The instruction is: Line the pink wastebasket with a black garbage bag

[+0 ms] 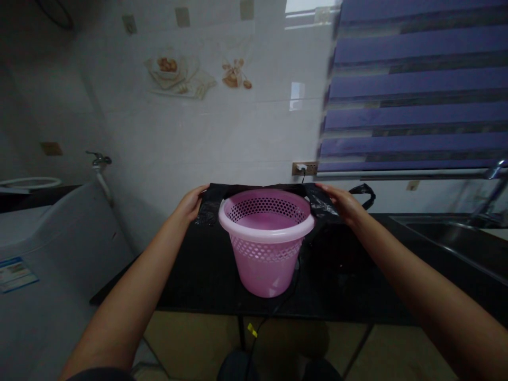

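A pink plastic basket (264, 264) with a perforated upper band stands upright on the black counter, its mouth open upward. Behind and around its far rim a black plastic bag (323, 203) is stretched sideways. My left hand (192, 203) grips the bag's left end, just left of the rim. On the right, my right hand (343, 203) is closed on the other end, with a loose black loop sticking out beyond it. The inside of the basket shows pink through the opening, and the bag's lower part behind the basket is hidden.
A sink (456, 238) with a faucet is at the right of the counter (190, 280). A white washing machine (71, 243) stands at the left. A dark cable with a yellow tag (252, 330) hangs over the front edge. A socket (305, 168) with a plug is on the wall.
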`<act>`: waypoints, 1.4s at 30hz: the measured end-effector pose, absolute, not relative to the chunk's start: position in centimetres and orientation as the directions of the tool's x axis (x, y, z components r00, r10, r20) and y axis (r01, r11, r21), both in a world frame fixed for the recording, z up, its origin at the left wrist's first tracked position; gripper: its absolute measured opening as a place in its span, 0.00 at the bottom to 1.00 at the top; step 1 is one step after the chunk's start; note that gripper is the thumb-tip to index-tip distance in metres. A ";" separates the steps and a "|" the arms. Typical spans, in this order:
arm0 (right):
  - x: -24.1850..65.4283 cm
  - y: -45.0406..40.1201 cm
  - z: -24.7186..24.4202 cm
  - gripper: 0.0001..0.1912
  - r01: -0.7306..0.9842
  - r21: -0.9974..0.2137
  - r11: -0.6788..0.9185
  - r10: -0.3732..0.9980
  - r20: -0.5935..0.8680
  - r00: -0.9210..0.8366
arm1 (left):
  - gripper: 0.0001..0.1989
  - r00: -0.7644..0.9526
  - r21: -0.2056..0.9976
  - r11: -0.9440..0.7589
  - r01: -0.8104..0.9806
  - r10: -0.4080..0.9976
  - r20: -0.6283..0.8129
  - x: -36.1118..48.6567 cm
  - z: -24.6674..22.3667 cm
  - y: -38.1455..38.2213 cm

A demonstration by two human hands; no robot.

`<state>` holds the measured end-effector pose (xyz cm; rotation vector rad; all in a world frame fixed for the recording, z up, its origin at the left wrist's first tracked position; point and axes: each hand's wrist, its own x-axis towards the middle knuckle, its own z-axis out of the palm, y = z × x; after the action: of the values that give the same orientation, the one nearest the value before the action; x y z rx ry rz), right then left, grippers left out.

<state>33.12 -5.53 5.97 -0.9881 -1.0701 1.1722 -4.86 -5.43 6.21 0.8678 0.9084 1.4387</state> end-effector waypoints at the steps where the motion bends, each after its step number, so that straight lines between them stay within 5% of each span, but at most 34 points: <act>1: 33.2 -5.5 5.8 0.11 -0.197 -0.971 0.135 0.989 0.122 0.079 | 0.11 -0.043 0.904 -0.025 -0.427 0.999 0.007 -4.9 6.0 -5.5; 18: 33.3 -6.4 3.8 0.14 -0.281 -0.958 0.055 0.997 0.036 0.073 | 0.12 -0.042 0.893 0.039 -0.448 0.997 -0.064 -4.7 3.8 -7.4; 42: 33.5 -7.3 1.8 0.13 -0.332 -0.942 0.045 0.998 0.025 0.065 | 0.10 0.000 0.858 -0.037 -0.513 0.999 0.043 -5.2 0.5 -8.3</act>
<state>33.46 -7.31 1.79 -0.9593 -0.9320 1.2818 -5.20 -8.34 0.48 0.8370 0.7763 1.4383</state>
